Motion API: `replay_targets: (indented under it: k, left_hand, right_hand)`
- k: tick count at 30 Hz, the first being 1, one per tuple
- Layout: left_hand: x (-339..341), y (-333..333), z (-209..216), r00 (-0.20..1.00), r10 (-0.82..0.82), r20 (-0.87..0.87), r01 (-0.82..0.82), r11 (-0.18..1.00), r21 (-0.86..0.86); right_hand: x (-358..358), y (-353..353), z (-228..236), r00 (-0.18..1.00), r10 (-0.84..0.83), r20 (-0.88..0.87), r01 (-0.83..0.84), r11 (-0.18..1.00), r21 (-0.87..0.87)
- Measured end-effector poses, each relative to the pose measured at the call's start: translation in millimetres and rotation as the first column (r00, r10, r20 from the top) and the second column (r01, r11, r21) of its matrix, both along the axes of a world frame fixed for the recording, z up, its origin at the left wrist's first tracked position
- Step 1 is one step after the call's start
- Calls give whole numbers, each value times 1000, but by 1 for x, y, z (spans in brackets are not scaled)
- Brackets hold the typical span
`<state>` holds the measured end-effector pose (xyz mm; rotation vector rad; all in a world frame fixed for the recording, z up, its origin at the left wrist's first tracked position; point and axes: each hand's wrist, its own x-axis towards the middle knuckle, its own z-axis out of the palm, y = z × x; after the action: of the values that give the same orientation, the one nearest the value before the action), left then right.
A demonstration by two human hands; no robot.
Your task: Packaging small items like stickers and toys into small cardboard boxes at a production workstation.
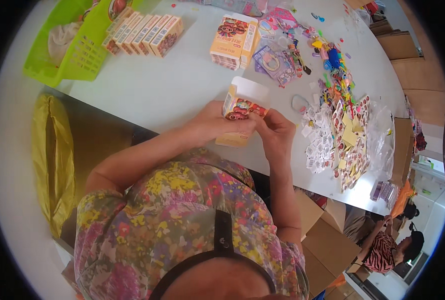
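Over the table's near edge I hold a small orange-and-white printed carton (242, 109), its white top flap standing up and its top end unclosed. My left hand (213, 120) is wrapped round the carton's left side, thumb across the front. At the carton's right side, my right hand (275, 129) pinches with thumb and forefinger at the front edge; whether anything small sits in that pinch is hidden. Beyond the carton stands a stack of similar flat cartons (230, 41). Farther left, a row of filled-out cartons (145, 33) stands side by side.
A green plastic basket (85, 57) sits at the table's far left. Small colourful trinkets (335, 60), packaged bracelets (275, 64), white tags (320, 137) and sticker sheets (352, 142) cover the right side. Cardboard boxes (327, 245) stand by my right; another person (382, 250) is farther off.
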<state>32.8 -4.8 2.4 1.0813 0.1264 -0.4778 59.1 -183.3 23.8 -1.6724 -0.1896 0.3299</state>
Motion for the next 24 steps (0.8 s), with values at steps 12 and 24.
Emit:
replay_targets:
  k: [12, 24]
  left_hand:
    - [-29, -6, -7, 937, 84, 340, -180, 949, 259]
    - [-36, 5, -6, 880, -112, 462, -51, 944, 326]
  right_hand:
    - [-32, -9, -30, 976, -216, 6, 216, 976, 16]
    - [-35, -31, -32, 965, 20, 262, -22, 1000, 4]
